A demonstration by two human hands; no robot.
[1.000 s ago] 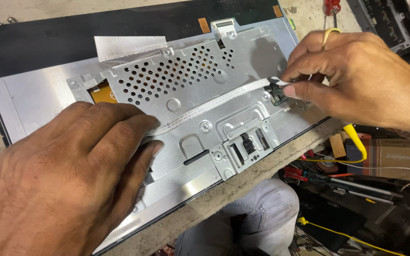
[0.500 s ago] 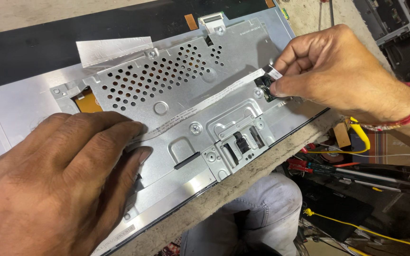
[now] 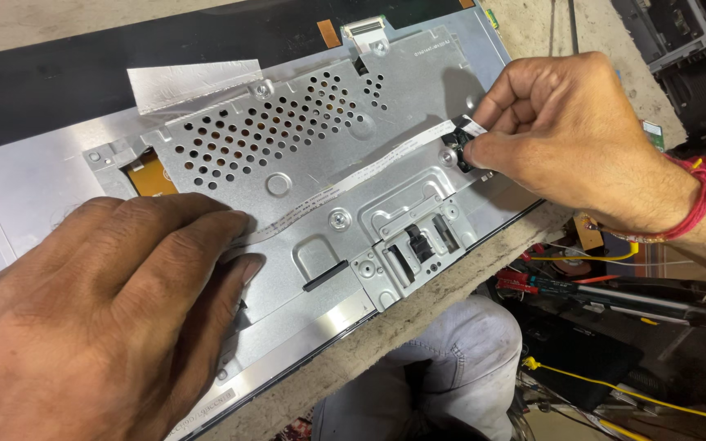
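We look down on a flat display panel lying face down, its silver sheet-metal back cover [image 3: 230, 155] filling most of the view from 9 to 2 o'clock, on a rough grey bench [image 3: 418, 314] whose edge runs along 5 o'clock.

Our left hand [image 3: 100, 318] lies palm down at 8 o'clock, fingers spread flat on the lower left of the metal cover; its grip is open and holds nothing, it only presses on the plate. Its fingertips [image 3: 234, 224] touch the near end of a thin white flat ribbon cable [image 3: 369, 167], which runs slantwise across the cover toward 2 o'clock.

Our right hand [image 3: 582, 139] sits at 2 o'clock, a red thread band [image 3: 700, 192] around its wrist. Its grip is closed to a pinch: thumb and forefinger hold the far end of the ribbon cable, together with a small black part [image 3: 453, 143] just at the fingertips. We cannot tell whether that part is fixed to the cover or lifted off it.

A perforated raised section of the cover [image 3: 288, 131] lies at 12 o'clock, with a strip of silver tape [image 3: 194, 82] at 11 o'clock. A stamped mounting bracket with slots [image 3: 410, 245] sits at the centre, just beside the bench edge. Below the bench, at 5 o'clock, a knee in grey trousers [image 3: 451, 359] shows, and at 4 o'clock lie yellow wires [image 3: 614, 388] and tools with red handles [image 3: 525, 282].
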